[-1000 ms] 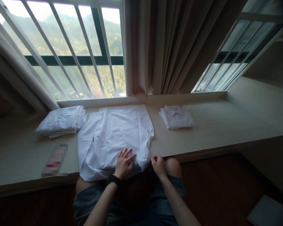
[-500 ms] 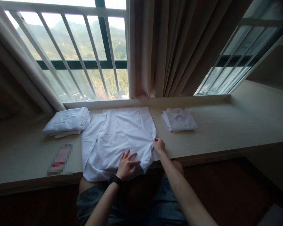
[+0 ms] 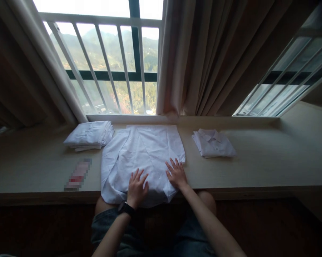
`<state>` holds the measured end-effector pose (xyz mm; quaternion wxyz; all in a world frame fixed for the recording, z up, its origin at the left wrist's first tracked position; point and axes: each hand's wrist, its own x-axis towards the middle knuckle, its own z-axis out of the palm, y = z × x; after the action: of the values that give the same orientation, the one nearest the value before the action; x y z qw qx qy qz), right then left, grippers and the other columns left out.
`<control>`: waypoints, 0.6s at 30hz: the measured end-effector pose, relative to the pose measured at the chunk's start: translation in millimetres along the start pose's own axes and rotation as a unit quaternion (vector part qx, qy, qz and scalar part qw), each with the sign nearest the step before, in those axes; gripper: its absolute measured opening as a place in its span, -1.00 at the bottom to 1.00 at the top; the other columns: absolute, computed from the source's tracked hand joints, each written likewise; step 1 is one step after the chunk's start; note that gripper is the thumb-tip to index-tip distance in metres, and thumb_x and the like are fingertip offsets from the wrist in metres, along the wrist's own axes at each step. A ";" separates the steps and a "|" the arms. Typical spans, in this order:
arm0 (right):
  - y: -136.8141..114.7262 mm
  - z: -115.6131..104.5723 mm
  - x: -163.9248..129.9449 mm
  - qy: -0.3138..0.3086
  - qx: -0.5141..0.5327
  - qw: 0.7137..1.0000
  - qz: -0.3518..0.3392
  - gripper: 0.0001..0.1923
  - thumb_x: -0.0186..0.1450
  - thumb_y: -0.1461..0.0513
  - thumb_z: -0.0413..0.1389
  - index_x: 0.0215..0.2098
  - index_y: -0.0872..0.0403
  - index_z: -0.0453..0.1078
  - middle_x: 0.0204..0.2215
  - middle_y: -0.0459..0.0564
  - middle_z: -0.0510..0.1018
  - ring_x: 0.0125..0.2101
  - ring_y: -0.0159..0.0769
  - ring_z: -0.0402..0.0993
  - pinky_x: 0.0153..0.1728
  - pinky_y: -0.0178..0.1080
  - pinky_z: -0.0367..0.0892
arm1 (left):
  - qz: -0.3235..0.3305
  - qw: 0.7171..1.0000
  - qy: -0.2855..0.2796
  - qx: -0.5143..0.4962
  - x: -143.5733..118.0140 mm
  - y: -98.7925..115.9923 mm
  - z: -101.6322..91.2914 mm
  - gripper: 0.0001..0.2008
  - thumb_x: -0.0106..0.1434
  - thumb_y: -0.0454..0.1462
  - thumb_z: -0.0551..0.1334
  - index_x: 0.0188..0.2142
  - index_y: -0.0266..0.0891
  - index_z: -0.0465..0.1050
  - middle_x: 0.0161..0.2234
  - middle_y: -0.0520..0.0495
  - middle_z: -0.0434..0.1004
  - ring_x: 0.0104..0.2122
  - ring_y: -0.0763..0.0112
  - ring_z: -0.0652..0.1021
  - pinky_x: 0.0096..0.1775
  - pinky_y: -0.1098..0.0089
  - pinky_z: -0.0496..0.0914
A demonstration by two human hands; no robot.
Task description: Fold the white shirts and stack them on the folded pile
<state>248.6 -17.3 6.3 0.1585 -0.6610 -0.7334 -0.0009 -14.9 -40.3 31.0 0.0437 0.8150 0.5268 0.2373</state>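
A white shirt [image 3: 147, 150] lies spread on the wooden ledge before me, its lower part hanging over the front edge toward my lap. My left hand [image 3: 137, 185], with a black watch on the wrist, rests on the shirt near that edge, fingers spread. On the shirt's right side lies my right hand [image 3: 177, 174], fingers apart and nothing gripped. To the left is a stack of folded white clothes [image 3: 88, 135]. A folded white shirt [image 3: 213, 142] with its collar facing up sits to the right.
The ledge [image 3: 259, 157] runs along a barred window [image 3: 118, 71] with brown curtains [image 3: 203, 53]. A blurred-out flat pinkish item [image 3: 78, 175] lies left of the spread shirt, near the ledge's front edge.
My right hand has let go of the shirt's right edge and moved inward, opening flat on the cloth. My left hand has shifted slightly left. The camera view has turned a little left.
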 end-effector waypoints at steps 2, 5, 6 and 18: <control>-1.8 4.0 -0.8 -0.055 0.000 0.998 -0.008 -0.45 0.43 0.06 -0.02 0.37 -0.19 0.18 0.41 -0.05 0.09 0.40 0.02 -0.11 0.34 0.15 -0.16 | -0.086 0.993 0.048 0.066 3.1 -26.6 -15.2 -0.51 0.27 -0.28 0.14 0.20 -0.09 0.41 0.32 -0.20 0.25 0.37 -0.03 0.14 0.32 -0.12 0.03; 0.0 9.3 -2.2 -0.083 -0.002 0.997 -0.009 -0.48 0.46 0.04 -0.08 0.37 -0.19 0.19 0.40 -0.05 0.12 0.40 0.01 -0.09 0.34 0.17 -0.17 | -0.219 0.961 0.078 0.153 10.4 -67.7 -40.1 -0.41 0.26 -0.25 0.12 0.29 -0.28 0.26 0.34 -0.42 0.14 0.33 -0.20 0.16 0.21 -0.16 0.15; 0.8 10.5 -2.8 -0.080 -0.004 0.997 -0.009 -0.48 0.46 0.04 -0.08 0.36 -0.19 0.19 0.40 -0.05 0.12 0.40 0.00 -0.10 0.34 0.17 -0.18 | -0.252 0.949 0.072 0.175 13.2 -79.7 -47.0 -0.38 0.26 -0.24 0.12 0.31 -0.32 0.22 0.33 -0.47 0.12 0.30 -0.24 0.19 0.16 -0.16 0.21; 2.7 17.7 -6.0 -0.076 -0.016 0.997 -0.001 -0.47 0.45 0.03 -0.09 0.37 -0.21 0.18 0.41 -0.09 0.11 0.40 -0.03 -0.09 0.35 0.14 -0.20 | -0.421 0.902 -0.026 0.088 38.6 -166.6 -105.0 -0.74 0.16 -0.22 0.18 -0.21 -0.31 0.51 -0.26 -0.40 0.58 -0.17 -0.11 0.56 -0.15 0.08 0.40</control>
<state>247.6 -19.0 -12.4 0.0917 -0.6609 -0.7439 0.0373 -187.1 48.4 83.4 0.0810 0.5238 0.8382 0.1285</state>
